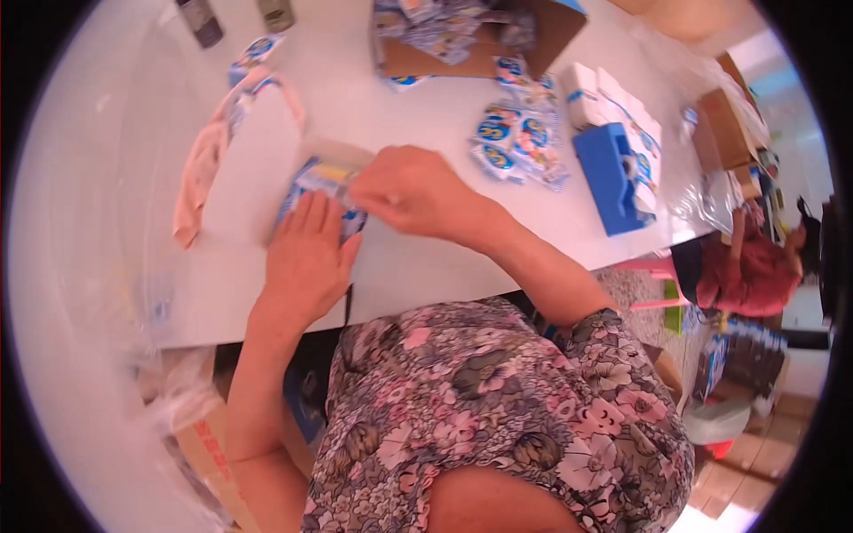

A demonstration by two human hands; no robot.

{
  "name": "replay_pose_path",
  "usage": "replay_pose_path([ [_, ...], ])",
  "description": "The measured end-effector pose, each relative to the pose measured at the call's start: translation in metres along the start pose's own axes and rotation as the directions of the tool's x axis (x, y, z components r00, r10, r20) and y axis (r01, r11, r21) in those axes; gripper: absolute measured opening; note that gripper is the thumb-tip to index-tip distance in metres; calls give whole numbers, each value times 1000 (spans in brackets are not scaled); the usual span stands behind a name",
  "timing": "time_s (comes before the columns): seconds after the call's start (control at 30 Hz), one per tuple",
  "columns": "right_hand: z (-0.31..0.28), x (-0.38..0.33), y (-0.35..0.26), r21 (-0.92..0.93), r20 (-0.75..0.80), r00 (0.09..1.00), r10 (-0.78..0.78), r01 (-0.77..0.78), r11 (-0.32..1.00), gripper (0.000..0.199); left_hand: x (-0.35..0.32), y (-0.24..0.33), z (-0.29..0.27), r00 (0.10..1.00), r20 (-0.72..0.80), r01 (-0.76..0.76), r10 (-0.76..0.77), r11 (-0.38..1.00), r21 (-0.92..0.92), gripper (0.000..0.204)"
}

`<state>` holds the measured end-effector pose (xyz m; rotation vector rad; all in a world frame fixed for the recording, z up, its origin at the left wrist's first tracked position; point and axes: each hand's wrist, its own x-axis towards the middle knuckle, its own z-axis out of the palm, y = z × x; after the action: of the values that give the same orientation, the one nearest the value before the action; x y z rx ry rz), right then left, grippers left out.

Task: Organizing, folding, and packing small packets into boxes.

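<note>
A small blue-and-white printed packet (311, 174) lies on the white table in front of me, partly covered by my hands. My left hand (309, 258) rests flat on its near part with the fingers stretched out. Over the packet's right side, my right hand (422, 194) is closed, thumb and fingers pinched together. Whatever is between those fingertips is too small and hidden to name. Left of the packet a pink cloth (203, 169) lies in a curve, with another blue-and-white packet (258, 51) at its far end.
An open cardboard box (462, 62) full of small packets stands at the far side. Right of it lie several printed packets (524, 138), a stack of flat white cartons (613, 102) and a blue holder (609, 178). Two bottles (201, 21) stand far left. A person in red (751, 275) sits beyond.
</note>
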<state>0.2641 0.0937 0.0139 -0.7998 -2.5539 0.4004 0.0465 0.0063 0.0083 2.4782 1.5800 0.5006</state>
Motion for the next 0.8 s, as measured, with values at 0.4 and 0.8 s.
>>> replay_pose_path([
  [0.4,-34,-145,70,-327,-4,924,382,-362,873,60,0,1,-17,994,109,-21,8,993,118,55],
  [0.8,-25,-206,47,-318,-131,922,364,-387,866,69,-10,73,69,991,99,-81,94,988,-132,52],
])
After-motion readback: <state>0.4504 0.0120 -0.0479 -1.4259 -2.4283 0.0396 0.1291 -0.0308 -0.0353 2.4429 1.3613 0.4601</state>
